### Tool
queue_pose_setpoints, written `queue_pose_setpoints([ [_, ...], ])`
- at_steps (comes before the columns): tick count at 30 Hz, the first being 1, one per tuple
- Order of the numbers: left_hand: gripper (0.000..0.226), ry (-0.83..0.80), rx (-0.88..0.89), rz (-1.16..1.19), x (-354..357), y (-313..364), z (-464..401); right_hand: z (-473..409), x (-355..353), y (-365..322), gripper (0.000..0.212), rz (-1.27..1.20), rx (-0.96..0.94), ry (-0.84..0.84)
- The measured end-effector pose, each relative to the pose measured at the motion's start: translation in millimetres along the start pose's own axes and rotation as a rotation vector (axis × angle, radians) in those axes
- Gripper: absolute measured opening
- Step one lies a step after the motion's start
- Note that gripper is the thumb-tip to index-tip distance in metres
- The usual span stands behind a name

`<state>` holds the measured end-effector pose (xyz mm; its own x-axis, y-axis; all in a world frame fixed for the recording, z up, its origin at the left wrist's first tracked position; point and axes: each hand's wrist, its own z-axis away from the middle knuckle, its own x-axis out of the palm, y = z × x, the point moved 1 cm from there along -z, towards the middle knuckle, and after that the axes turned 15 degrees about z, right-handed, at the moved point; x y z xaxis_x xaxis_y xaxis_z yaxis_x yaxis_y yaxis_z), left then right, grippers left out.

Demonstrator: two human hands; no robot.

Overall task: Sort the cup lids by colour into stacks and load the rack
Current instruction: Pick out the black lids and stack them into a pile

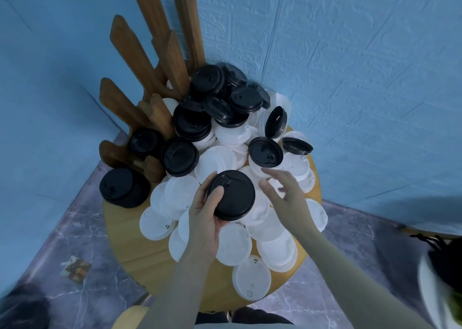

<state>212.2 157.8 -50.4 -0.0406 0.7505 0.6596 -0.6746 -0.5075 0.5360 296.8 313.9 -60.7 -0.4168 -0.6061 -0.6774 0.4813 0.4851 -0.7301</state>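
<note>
Head view: the wooden rack (pixel 140 98) stands at the far left of the round wooden table (pixel 120 231), and one of its near slots holds black lids (pixel 146 142). A stack of black lids (pixel 122 187) sits on the table just before it. Loose white lids (pixel 232 246) and black ones are heaped across the top. The left hand (pixel 203 218) grips a black lid (pixel 231 195); the right hand (pixel 285 191) hovers beside it, fingers relaxed and holding nothing.

black lids (pixel 220 103) | white lids (pixel 232 246) | mixed heap; wooden rack (pixel 140 61) upright behind
</note>
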Motion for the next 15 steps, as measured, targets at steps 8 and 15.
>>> queue_pose_setpoints([
  [8,0.052,-0.061,-0.070,-0.005,-3,10,-8,-56,6,12,0.037,0.744,-0.231,0.230],
  [15,0.047,-0.085,-0.096,0.054,-7,12,-14,-51,6,3,0.011,0.581,-0.104,0.288],
])
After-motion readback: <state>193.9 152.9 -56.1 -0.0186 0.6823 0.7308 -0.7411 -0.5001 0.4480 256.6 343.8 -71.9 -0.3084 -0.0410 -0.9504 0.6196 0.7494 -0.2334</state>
